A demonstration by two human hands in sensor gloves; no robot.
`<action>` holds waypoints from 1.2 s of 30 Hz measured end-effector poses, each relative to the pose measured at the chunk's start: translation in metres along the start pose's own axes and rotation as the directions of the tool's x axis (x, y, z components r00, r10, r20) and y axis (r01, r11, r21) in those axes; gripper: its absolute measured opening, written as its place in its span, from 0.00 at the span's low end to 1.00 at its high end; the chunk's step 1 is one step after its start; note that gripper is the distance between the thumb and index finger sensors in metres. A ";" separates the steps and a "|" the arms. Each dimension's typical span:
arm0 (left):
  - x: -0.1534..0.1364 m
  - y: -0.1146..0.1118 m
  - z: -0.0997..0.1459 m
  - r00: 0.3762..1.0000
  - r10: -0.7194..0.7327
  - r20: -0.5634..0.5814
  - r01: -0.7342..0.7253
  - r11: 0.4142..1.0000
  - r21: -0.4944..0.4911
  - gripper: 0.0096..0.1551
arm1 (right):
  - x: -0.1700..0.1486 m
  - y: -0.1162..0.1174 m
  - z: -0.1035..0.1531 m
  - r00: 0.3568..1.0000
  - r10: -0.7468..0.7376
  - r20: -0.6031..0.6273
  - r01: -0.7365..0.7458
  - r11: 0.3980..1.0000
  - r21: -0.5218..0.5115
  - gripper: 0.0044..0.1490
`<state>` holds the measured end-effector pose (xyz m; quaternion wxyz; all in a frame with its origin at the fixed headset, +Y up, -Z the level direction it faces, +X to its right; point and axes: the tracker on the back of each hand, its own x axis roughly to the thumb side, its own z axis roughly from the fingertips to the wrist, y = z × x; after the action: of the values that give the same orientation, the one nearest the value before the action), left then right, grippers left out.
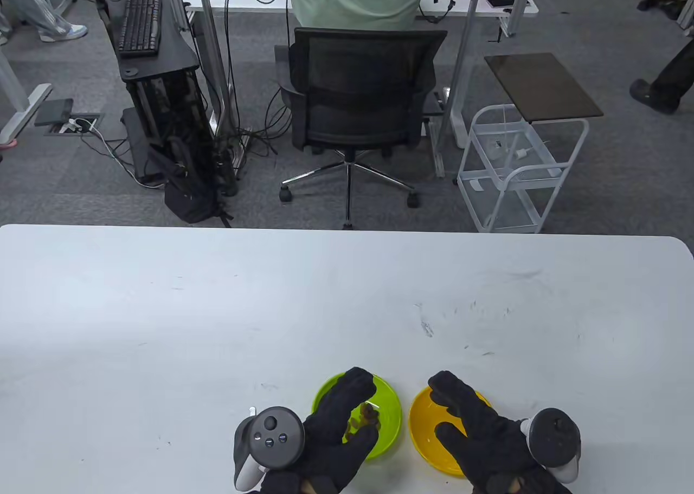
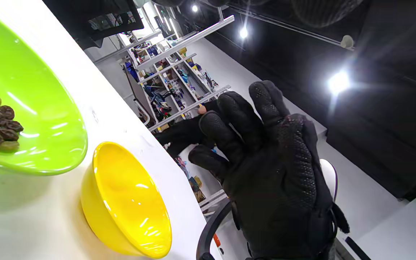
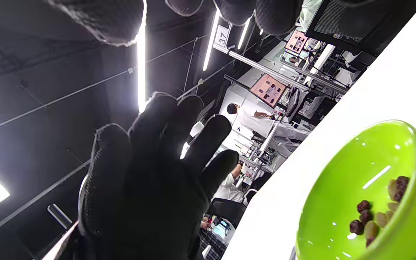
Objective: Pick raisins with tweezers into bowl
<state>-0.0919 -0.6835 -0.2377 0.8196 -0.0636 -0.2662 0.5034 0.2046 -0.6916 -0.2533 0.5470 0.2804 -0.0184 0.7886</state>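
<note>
A lime green bowl near the table's front edge holds a small heap of dark and pale raisins. A yellow bowl stands just to its right and looks empty. My left hand hovers over the green bowl, fingers spread, holding nothing. My right hand hovers over the yellow bowl, fingers spread, holding nothing. The palms face each other. The left wrist view shows the right hand and both bowls. The right wrist view shows the left hand and the raisins. I see no tweezers clearly.
The white table stretches wide behind and to both sides of the bowls. Beyond its far edge stand an office chair and a white wire cart on the floor.
</note>
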 end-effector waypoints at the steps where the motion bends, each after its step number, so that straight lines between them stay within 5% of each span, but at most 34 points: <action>1: 0.000 0.000 0.000 1.000 0.000 0.001 0.000 1.000 0.002 0.43 | 0.000 0.001 0.000 1.000 0.003 -0.001 -0.003 1.000 0.003 0.47; 10: -0.001 0.012 0.003 0.989 -0.127 -0.075 0.134 0.985 0.104 0.40 | 0.000 0.003 0.000 1.000 0.016 -0.007 -0.016 1.000 0.017 0.46; 17: -0.014 0.043 0.011 0.887 -0.378 -0.266 0.412 0.907 0.087 0.40 | 0.000 0.004 0.000 1.000 0.023 -0.005 -0.023 0.999 0.023 0.46; 26: -0.059 0.064 0.022 0.567 -0.516 -0.642 0.549 0.818 -0.173 0.36 | -0.001 0.006 0.000 0.999 0.027 -0.020 -0.026 0.999 0.044 0.44; 29: -0.077 0.063 0.026 0.360 -0.509 -0.782 0.505 0.811 -0.295 0.40 | -0.001 0.006 -0.001 0.999 0.029 -0.022 -0.028 0.998 0.048 0.45; 33: -0.091 0.059 0.028 0.125 -0.564 -0.816 0.442 0.768 -0.463 0.43 | -0.001 0.005 -0.001 0.999 0.031 -0.029 -0.029 0.998 0.053 0.44; 36: -0.096 0.054 0.028 0.009 -0.596 -0.803 0.422 0.730 -0.538 0.46 | -0.001 0.006 0.000 0.999 0.037 -0.032 -0.036 0.998 0.059 0.45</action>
<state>-0.1820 -0.7441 -0.2697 0.9168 -0.3128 0.2483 0.0030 0.1994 -0.6945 -0.2524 0.5242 0.2829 0.0087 0.8032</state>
